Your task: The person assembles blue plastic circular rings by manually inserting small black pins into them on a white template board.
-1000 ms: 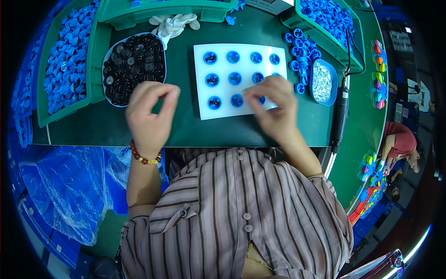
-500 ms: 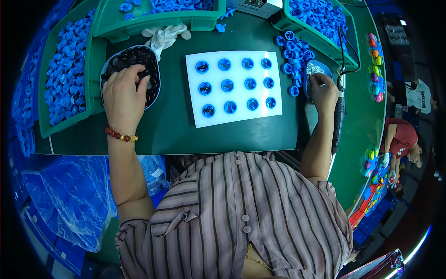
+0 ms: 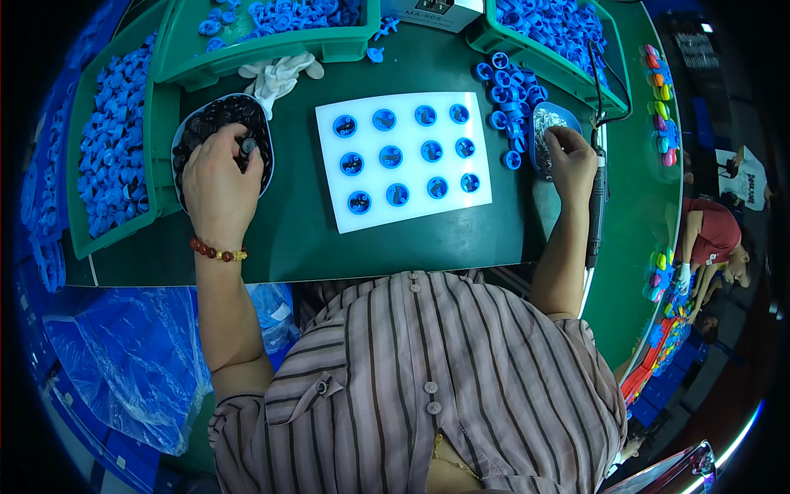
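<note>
My left hand (image 3: pixel 217 185) is at a light-rimmed bowl (image 3: pixel 270 136) heaped with small black plastic parts (image 3: pixel 206 123). Between its thumb and forefinger sits one small round black part (image 3: pixel 247 146). On the right, my right hand (image 3: pixel 573 165) dips into a blue dish (image 3: pixel 573 116) of tiny silvery metal pieces (image 3: pixel 546 123); its fingertips are pinched together, and whatever is between them is too small to see. A white board (image 3: pixel 374 179) lies between my hands, with rows of blue ring-shaped parts (image 3: pixel 390 156) set in it, dark pieces inside them.
Green bins of blue plastic parts stand at the left (image 3: pixel 154 165), far left (image 3: pixel 329 41) and far right (image 3: pixel 568 76). Loose blue rings (image 3: pixel 512 99) pile beside the dish. White gloves (image 3: pixel 281 76) lie behind the bowl. A black corded tool (image 3: pixel 597 206) stands by my right forearm. Another person (image 3: pixel 714 235) works far right.
A round black part now shows between my left thumb and forefinger. My right hand stays at the dish with its fingers pinched. The whole view has shifted slightly.
</note>
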The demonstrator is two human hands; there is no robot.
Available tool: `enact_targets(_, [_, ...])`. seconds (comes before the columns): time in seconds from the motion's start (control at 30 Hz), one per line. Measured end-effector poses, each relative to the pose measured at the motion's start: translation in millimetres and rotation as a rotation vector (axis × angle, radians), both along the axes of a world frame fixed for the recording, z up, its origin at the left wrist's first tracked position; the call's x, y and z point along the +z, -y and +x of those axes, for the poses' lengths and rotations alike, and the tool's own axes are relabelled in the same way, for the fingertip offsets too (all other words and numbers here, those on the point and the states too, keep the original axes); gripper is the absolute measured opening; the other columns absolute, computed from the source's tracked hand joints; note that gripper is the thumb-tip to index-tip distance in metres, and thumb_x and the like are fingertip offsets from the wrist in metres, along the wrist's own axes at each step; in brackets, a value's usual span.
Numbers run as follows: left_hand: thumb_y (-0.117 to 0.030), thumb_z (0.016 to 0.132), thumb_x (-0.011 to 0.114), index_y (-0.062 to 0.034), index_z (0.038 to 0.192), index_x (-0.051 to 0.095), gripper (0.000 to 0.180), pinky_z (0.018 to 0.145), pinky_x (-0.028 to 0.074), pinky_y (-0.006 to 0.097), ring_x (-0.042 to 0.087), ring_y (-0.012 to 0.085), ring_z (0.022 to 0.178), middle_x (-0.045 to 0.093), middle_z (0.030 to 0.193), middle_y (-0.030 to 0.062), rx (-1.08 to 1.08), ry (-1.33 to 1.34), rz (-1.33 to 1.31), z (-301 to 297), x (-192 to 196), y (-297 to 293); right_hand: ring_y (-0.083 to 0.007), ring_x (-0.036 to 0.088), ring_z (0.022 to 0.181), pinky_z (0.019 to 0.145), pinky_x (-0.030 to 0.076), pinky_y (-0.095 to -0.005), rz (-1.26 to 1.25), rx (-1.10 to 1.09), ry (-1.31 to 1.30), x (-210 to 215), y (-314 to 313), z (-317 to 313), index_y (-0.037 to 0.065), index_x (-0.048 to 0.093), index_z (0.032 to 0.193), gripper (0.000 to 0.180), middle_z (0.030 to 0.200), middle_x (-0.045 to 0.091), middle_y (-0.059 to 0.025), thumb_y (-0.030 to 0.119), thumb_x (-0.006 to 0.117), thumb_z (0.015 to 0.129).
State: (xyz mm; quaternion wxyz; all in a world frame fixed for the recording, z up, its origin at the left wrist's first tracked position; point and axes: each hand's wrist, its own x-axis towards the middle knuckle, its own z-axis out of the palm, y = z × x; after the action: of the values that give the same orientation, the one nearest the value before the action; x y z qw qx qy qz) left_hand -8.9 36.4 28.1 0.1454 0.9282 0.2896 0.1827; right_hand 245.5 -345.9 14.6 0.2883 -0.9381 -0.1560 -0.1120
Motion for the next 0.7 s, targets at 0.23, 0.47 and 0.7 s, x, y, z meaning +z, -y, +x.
enact_targets(0.23, [-0.011,0.078,0.075,-0.0068,0.094,0.069,0.017,0.078,0.048,0.040,0.061,0.0277,0.085,0.064,0.087,0.0075,-0.107,0.024,0.144,-5,-1,-6,-0.0241,0.068,0.074,0.070,0.052,-0.0336,-0.107,0.061,0.064,2,0,-15,0.004,0.074,0.084,0.014,0.081,0.070,-0.0110,0.018,0.074,0.080])
enact_targets(0.47, [-0.005,0.082,0.075,-0.0014,0.092,0.069,0.011,0.066,0.050,0.026,0.062,0.0118,0.071,0.067,0.081,0.0032,0.061,0.404,-0.469,-4,14,34,-0.0192,0.067,0.073,0.069,0.051,-0.0312,0.057,-0.032,0.069,21,-18,-36,0.000,0.071,0.087,0.010,0.081,0.070,-0.0091,0.009,0.073,0.082])
enact_targets(0.7, [0.003,0.090,0.064,0.0035,0.102,0.060,0.012,0.074,0.058,0.028,0.070,0.0170,0.086,0.071,0.092,0.0118,-0.321,0.489,-1.340,3,8,103,-0.0214,0.064,0.079,0.071,0.048,-0.0309,0.625,0.803,-0.090,34,-107,-130,0.001,0.068,0.087,0.014,0.089,0.069,-0.0090,-0.005,0.072,0.075])
